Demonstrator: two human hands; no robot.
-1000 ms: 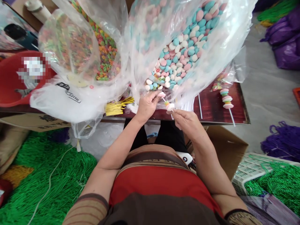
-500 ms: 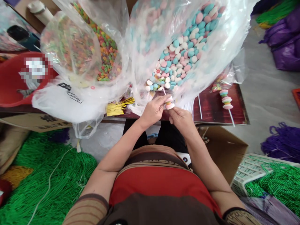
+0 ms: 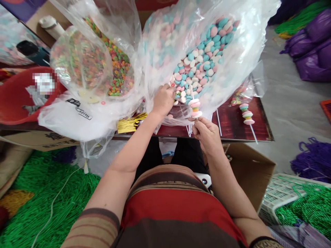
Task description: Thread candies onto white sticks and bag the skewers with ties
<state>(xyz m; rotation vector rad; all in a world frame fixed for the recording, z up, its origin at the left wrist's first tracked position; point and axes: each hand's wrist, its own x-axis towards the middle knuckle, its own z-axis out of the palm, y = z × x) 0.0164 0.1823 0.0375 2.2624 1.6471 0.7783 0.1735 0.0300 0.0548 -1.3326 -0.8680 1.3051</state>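
Note:
My right hand (image 3: pixel 207 133) is closed round the lower end of a candy skewer (image 3: pixel 194 107), held upright in front of me. Pink and white marshmallow-like discs sit on its white stick, with orange and green pieces between them. My left hand (image 3: pixel 164 99) reaches to the mouth of a clear plastic bag (image 3: pixel 156 58), fingers bent but apart at the candies there. No held piece shows in it. Pink, blue and white candies (image 3: pixel 192 74) fill the bag, and a few green ring candies lie by my left fingertips. A second candy skewer (image 3: pixel 247 114) lies on the table's right side.
A bag of small colourful ring candies (image 3: pixel 120 70) stands at left beside a red basin (image 3: pixel 15 100). Yellow twist ties (image 3: pixel 129 124) and white sticks (image 3: pixel 219 122) lie on the dark red table (image 3: pixel 261 120). Below right are a cardboard box (image 3: pixel 248 172) and a white crate (image 3: pixel 279 193).
My left hand has let go of the skewer and moved up and left to the candies. My right hand keeps hold of the skewer, now slightly further right.

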